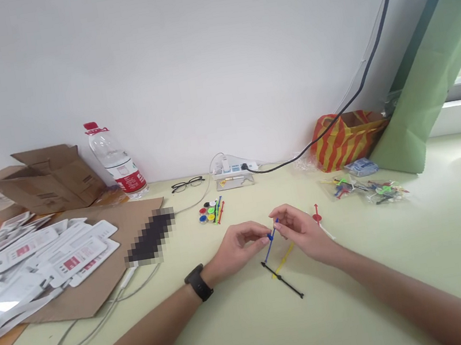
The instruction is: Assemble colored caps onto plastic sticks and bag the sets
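Observation:
My left hand (242, 246), with a black watch on its wrist, pinches a small blue round piece (270, 237). My right hand (303, 231) has its thumb and fingers closed on the upper end of a thin blue plastic arrow (270, 250). The round piece sits against the arrow's shaft; whether it is fixed to it I cannot tell. Just below my hands a black arrow (289, 285) lies slantwise, touching or crossing a yellow arrow (286, 257). Beside my right hand is a red arrow with a round disc (317, 218), near a white stick (327, 232) partly hidden by that hand.
Coloured discs and sticks (211, 211) lie beyond my left hand, with eyeglasses (187, 185) and a power strip (234, 169) behind. Bagged pieces (385, 192) and a striped bag (331, 147) are right. Left are a bottle (117, 161), cardboard box (60, 179), white tags (69, 256) and a cable (86, 338).

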`<state>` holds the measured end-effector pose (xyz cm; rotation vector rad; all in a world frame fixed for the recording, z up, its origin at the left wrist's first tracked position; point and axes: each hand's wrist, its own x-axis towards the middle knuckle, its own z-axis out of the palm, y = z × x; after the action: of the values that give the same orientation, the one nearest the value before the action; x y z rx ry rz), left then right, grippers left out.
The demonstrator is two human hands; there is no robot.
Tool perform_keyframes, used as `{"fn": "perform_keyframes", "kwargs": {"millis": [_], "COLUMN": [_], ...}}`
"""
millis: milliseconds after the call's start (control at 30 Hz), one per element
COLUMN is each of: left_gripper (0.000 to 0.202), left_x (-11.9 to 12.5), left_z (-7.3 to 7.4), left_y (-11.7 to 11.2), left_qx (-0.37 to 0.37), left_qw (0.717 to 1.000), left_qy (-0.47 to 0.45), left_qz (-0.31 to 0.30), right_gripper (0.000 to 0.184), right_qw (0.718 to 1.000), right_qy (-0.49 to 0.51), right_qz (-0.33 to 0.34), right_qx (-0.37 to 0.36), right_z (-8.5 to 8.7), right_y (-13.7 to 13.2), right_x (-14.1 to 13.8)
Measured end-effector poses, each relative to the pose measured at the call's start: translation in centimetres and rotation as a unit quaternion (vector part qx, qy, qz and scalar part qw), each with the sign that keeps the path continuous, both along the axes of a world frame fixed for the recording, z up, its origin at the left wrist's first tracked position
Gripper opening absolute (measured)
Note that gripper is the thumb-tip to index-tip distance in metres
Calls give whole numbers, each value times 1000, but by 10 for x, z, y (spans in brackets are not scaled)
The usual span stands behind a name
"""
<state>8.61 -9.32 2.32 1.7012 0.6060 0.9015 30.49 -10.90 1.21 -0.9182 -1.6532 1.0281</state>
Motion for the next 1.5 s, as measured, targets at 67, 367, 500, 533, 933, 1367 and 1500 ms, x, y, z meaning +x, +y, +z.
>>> {"fn": "perform_keyframes", "kwargs": {"millis": [67,367,500,533,933,1367,1500], "left_gripper": [23,34,33,33,34,35,33], "left_x": [0,-3,-4,-4,-4,-3,-4], "left_z": [-1,-2,-1,-1,-2,0,0], "left_y": [1,11,12,12,12,12,11], "left_qx": [-30,-104,-110,-109,-94,-100,-96], "left_qw": [999,991,991,991,992,990,992], "left_qy": [-13,-65,-60,-57,-56,-63,-54], "left_qz": [-2,51,53,52,59,77,64], "right_gripper": [22,39,53,51,23,58,43], "right_qw": [1000,974,980,981,987,985,990], "right_qy": [-5,-137,-101,-96,-131,-137,-123], "right_qz": [-5,-75,-69,-68,15,70,18], "right_qx": [2,163,159,157,95,78,71], "right_z": [1,6,3,2,7,7,12], "right_y": [0,-6,-7,-7,-6,-1,-4], "right_x": [1,8,7,8,11,16,13]}}
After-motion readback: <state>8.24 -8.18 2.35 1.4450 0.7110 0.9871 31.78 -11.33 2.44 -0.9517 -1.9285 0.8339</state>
